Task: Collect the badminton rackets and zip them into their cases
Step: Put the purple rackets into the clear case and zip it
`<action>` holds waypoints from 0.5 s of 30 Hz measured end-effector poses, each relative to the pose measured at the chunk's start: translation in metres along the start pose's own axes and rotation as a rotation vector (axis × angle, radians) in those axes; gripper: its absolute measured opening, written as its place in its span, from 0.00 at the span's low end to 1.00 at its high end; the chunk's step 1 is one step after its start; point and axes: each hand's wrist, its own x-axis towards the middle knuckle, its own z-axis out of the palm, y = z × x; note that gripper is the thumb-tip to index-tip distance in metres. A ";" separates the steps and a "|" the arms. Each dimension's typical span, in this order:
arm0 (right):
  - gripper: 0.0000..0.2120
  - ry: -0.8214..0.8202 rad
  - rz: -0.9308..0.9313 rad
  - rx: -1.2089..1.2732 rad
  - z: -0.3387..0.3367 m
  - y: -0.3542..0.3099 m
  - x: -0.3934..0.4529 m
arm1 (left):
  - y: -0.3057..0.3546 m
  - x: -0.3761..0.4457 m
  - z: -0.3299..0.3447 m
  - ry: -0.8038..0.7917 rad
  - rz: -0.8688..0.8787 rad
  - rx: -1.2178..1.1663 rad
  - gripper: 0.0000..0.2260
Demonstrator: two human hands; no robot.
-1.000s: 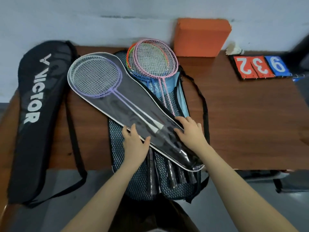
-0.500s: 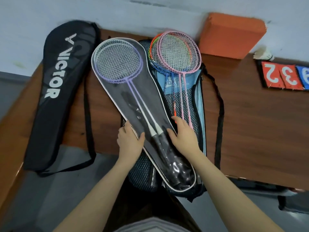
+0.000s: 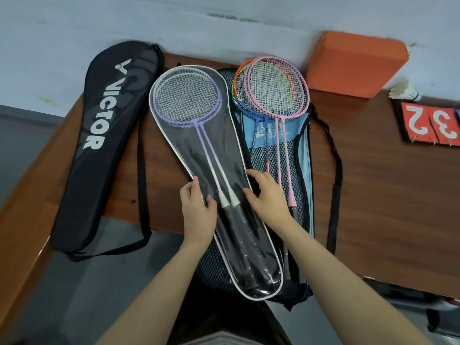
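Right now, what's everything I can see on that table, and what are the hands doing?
clear case: one, see-through with white trim, table middle, lying partly on the mesh bag
purple rackets: two, inside the clear case
black case: one, white VICTOR lettering, left side
mesh bag: one, blue and black, under the loose rackets
loose rackets: several; pink, blue, orange-green; on the mesh bag
orange block: one, against the wall
shuttlecock: one, white, far right
score cards: red, showing 2 and 3
table: one, brown wood
left hand: holds the clear case's left edge
right hand: rests on its right edge
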 end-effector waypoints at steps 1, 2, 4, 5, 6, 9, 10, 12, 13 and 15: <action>0.21 0.012 -0.010 0.034 0.003 -0.006 -0.001 | -0.001 0.001 -0.005 0.015 0.025 0.010 0.24; 0.20 0.021 -0.026 0.060 0.006 -0.012 -0.002 | -0.001 0.002 -0.011 0.027 0.047 0.017 0.23; 0.20 0.045 -0.069 0.098 0.010 -0.024 -0.005 | -0.003 0.006 -0.024 0.053 0.095 0.031 0.23; 0.19 0.063 -0.095 0.108 0.013 -0.031 -0.006 | -0.004 0.008 -0.031 0.064 0.123 0.035 0.22; 0.19 0.084 -0.116 0.115 0.016 -0.037 -0.007 | -0.006 0.010 -0.038 0.074 0.147 0.035 0.22; 0.18 0.157 -0.158 0.138 0.027 -0.064 -0.007 | -0.010 0.021 -0.063 0.107 0.199 0.025 0.21; 0.18 0.186 -0.175 0.137 0.031 -0.074 -0.005 | -0.011 0.027 -0.072 0.111 0.214 0.021 0.20; 0.17 0.240 -0.198 0.127 0.041 -0.094 0.002 | -0.016 0.041 -0.094 0.113 0.251 0.024 0.20; 0.16 0.265 -0.204 0.126 0.046 -0.105 0.006 | -0.019 0.049 -0.105 0.112 0.268 0.029 0.20; 0.15 0.308 -0.210 0.128 0.061 -0.130 0.014 | -0.027 0.067 -0.130 0.109 0.300 0.042 0.20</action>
